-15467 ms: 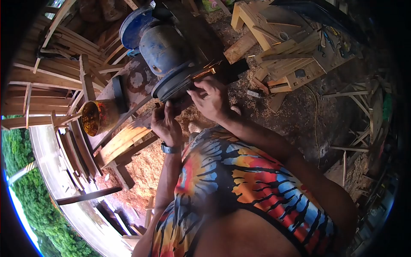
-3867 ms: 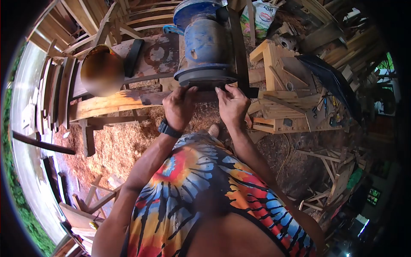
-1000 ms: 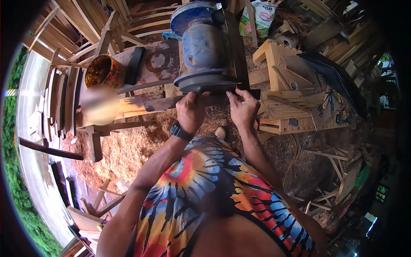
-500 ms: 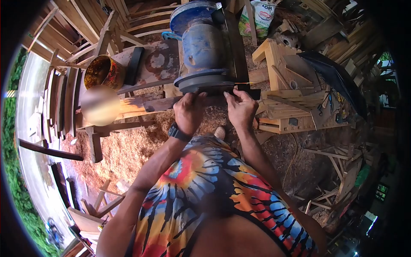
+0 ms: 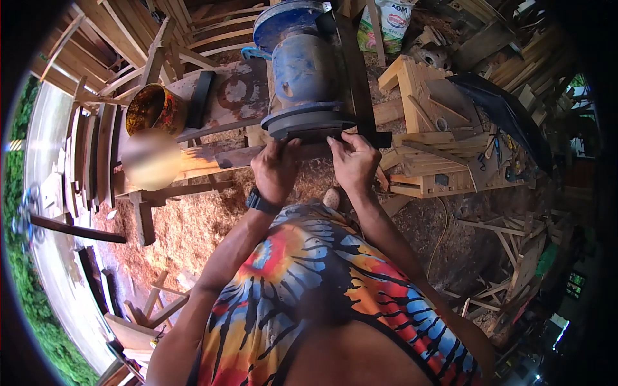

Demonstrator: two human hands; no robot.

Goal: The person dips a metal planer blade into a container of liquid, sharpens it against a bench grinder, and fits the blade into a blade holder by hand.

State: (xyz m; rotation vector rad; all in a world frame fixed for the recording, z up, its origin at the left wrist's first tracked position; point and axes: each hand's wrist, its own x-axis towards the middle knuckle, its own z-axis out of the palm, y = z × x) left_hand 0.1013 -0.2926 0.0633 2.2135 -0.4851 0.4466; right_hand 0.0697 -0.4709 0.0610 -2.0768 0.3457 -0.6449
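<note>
A blue bench grinder [image 5: 306, 67] stands in front of me, its grey grinding wheel [image 5: 306, 122] facing my body. Against the wheel's near side lies a dark, flat metal strip [image 5: 314, 136], held level between my two hands. My left hand [image 5: 275, 168] is closed on the strip's left end, thumb and fingers pressed together. At the other end, my right hand [image 5: 355, 164] pinches the strip with thumb and forefinger. The fingers cover both ends, and the edge touching the wheel is hard to make out.
Left of the grinder, a stained bucket [image 5: 154, 109] and a dark bar [image 5: 201, 98] rest on the bench. At right stands a wooden frame [image 5: 425, 145] with tools, beside a black sheet [image 5: 502, 106]. A sack [image 5: 386, 26] sits behind. Wood shavings [image 5: 187, 222] cover the floor.
Both hands and the strip have shifted slightly left along the wheel. An orange streak of sparks seen right of the wheel earlier no longer shows.
</note>
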